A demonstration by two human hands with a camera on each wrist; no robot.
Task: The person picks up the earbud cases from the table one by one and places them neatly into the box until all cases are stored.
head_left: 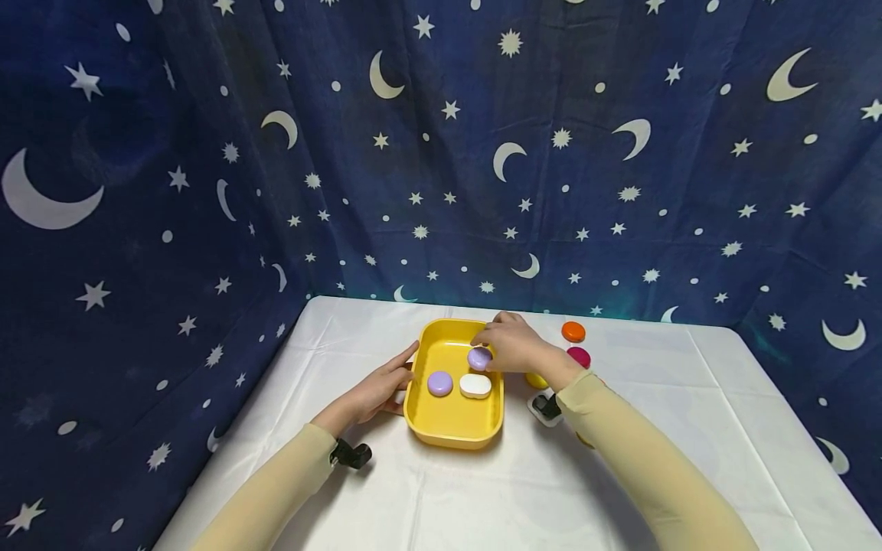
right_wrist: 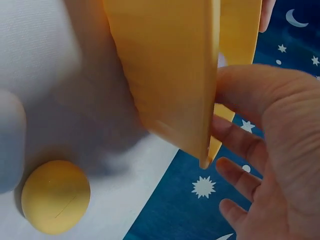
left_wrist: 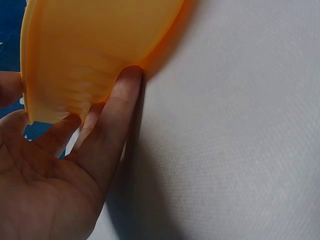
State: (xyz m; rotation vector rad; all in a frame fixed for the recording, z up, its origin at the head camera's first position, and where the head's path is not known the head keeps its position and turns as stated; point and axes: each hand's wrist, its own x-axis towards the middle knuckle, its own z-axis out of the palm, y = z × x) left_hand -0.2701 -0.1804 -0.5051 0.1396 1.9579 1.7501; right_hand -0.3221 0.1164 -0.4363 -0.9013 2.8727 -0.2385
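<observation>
A yellow tray [head_left: 455, 440] stands on the table. Inside it lie a lavender round piece [head_left: 439, 383] and a white oval piece [head_left: 475, 386] with a wavy edge. My right hand [head_left: 515, 346] reaches over the tray's right rim and pinches a second lavender round piece [head_left: 479, 358] between thumb and fingers, beside the white one. In the right wrist view the tray wall [right_wrist: 165, 75] hides most of that piece. My left hand [head_left: 372, 392] touches the tray's left outer wall with extended fingers [left_wrist: 112, 120], one fingertip low near the tablecloth.
Right of the tray, partly behind my right forearm, lie an orange round piece [head_left: 573, 331], a magenta one [head_left: 579, 357] and a yellow one [right_wrist: 56, 197]. A whitish rounded piece [right_wrist: 10, 142] is near the yellow one. A dark starry curtain [head_left: 441, 153] hangs behind the white-covered table [head_left: 358, 505].
</observation>
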